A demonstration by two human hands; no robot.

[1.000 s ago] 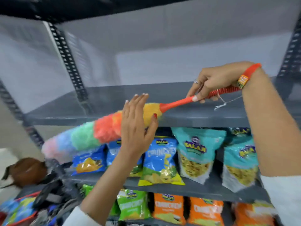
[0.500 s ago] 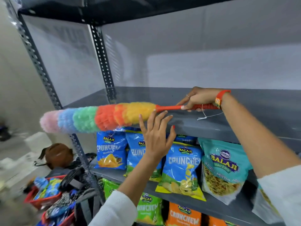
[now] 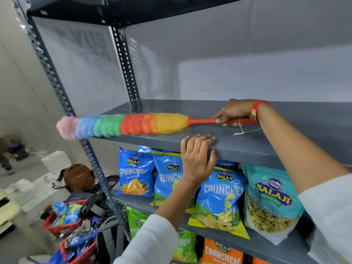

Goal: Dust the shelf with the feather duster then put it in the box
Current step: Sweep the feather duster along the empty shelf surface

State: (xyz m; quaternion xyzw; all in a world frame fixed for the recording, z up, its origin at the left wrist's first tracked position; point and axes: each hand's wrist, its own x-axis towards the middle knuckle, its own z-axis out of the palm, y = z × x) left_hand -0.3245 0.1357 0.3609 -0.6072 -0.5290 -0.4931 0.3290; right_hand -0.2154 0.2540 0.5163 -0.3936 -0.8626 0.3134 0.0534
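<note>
A rainbow feather duster [image 3: 129, 125] with an orange handle lies along the front of the bare grey shelf [image 3: 297, 130]; its pink tip sticks out past the shelf's left end. My right hand [image 3: 231, 113] grips the ribbed handle. My left hand [image 3: 197, 159] holds the shelf's front lip, fingers curled over the edge just right of the duster's yellow end. No box for the duster is recognisable in view.
Blue, green, orange and teal snack packets [image 3: 219, 199] fill the lower shelves. A perforated steel upright [image 3: 62, 96] stands at the left. On the floor at lower left are red baskets [image 3: 62, 223] of goods, a brown bag [image 3: 78, 177] and white blocks [image 3: 55, 161].
The duster came down from mid-air onto the shelf surface and shifted right. My left hand rose from in front of the packets and took hold of the shelf's front edge.
</note>
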